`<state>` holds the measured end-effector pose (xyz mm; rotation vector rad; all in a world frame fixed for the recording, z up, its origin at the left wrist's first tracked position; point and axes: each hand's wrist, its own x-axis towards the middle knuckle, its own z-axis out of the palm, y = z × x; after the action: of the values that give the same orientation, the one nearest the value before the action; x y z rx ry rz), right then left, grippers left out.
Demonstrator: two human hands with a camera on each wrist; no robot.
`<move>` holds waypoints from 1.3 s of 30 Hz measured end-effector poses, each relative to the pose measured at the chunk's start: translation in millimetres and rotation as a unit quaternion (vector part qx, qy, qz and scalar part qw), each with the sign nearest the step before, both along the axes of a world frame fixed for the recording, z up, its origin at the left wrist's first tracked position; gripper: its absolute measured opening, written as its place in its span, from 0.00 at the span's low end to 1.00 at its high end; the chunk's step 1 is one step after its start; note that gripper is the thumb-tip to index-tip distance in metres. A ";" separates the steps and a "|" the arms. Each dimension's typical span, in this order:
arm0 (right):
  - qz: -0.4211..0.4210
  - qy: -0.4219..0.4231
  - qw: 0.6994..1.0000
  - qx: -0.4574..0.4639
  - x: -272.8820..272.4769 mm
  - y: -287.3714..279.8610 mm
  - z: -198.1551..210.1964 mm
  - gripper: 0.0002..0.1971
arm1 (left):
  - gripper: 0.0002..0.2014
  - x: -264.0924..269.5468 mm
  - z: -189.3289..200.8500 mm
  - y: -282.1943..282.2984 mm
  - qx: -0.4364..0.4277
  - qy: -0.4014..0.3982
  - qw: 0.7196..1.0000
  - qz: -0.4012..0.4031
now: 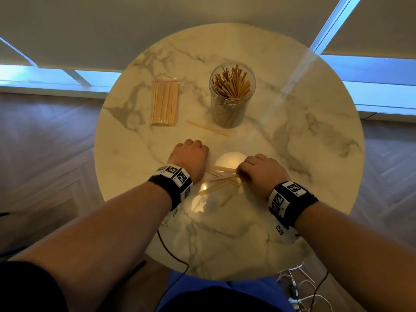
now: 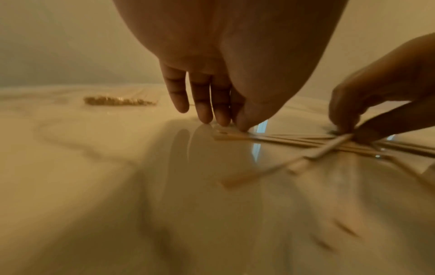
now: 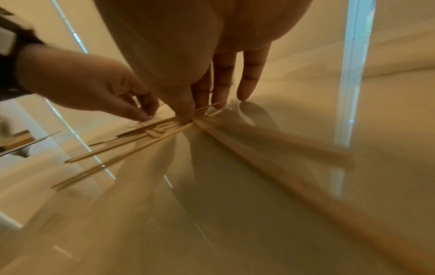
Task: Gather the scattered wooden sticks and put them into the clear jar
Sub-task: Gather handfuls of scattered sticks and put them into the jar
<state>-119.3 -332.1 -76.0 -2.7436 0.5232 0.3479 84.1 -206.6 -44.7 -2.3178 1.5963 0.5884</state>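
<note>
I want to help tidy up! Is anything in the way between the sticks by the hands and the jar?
Only one stray stick lies flat on the table between the loose sticks and the open clear jar. Lifted sticks would likely pass over it.

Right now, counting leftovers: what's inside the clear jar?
The clear jar holds many wooden sticks standing on end, fanned out. Its bottom is hidden by them.

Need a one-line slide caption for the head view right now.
Both hands gather scattered wooden sticks on a marble table, clear jar behind.
</note>
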 end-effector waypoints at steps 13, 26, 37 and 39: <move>-0.074 0.009 0.997 0.012 -27.2 19.3 7.7 0.17 | 0.23 17.4 0.6 -24.9 -0.041 0.022 0.998 0.039; -0.147 0.017 0.989 0.023 -47.6 2.9 20.6 0.21 | 0.25 -51.7 -8.5 37.9 -0.050 0.075 0.996 -0.024; -0.136 -0.008 0.988 0.066 -41.7 5.7 7.3 0.09 | 0.13 -59.3 -20.8 26.5 -0.079 0.108 0.991 -0.003; -0.150 -0.003 0.986 0.070 -39.5 6.4 9.2 0.09 | 0.13 -60.2 -23.0 27.3 -0.089 0.116 0.989 0.005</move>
<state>-158.9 -325.7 -66.8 -2.4829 0.8620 0.2882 23.8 -179.4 -67.8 -2.4629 1.8078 0.7709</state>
